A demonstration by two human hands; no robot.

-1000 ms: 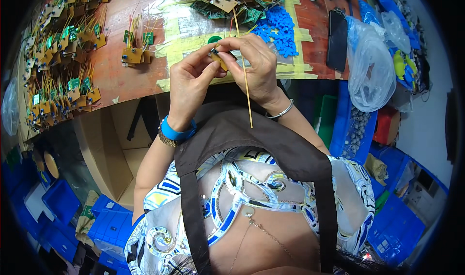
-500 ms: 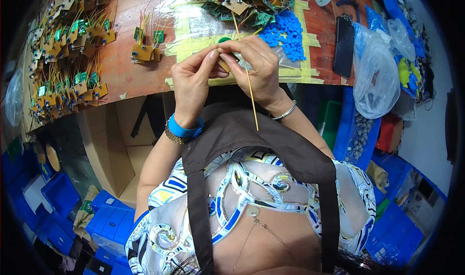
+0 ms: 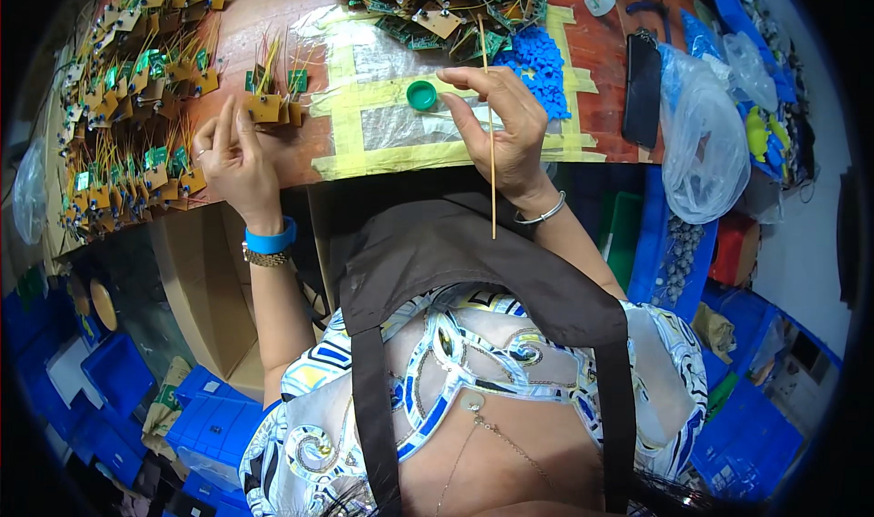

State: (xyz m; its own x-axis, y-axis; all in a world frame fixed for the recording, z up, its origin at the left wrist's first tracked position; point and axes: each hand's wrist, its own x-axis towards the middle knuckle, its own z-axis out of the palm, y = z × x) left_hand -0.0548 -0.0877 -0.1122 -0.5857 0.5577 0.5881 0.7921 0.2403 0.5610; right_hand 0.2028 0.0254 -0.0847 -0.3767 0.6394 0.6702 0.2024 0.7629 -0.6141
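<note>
My left hand (image 3: 238, 160) is at the left of the table, fingers stretched out and slightly apart. Its fingertips are beside a small group of brown circuit boards (image 3: 264, 109) with thin wires and green pieces. Nothing shows between those fingers. My right hand (image 3: 512, 126) has thumb and forefinger curved apart, while a thin wooden stick (image 3: 492, 176) is tucked in the hand, slanting almost upright across it. A round green cap (image 3: 421, 96), hollow side up, lies left of the right fingertips on the taped clear sheet (image 3: 378, 133).
Rows of wired boards (image 3: 146, 157) fill the table's left end. A heap of boards (image 3: 442, 21) lies at the back, beside blue small parts (image 3: 543, 66). Rightward are a black phone (image 3: 644, 89), a white dropper bottle (image 3: 604, 1) and a clear plastic bag (image 3: 706, 148).
My hands were together over a small brown board; they have parted. The left has moved left to the board group. The right has shifted right with the stick, uncovering the green cap.
</note>
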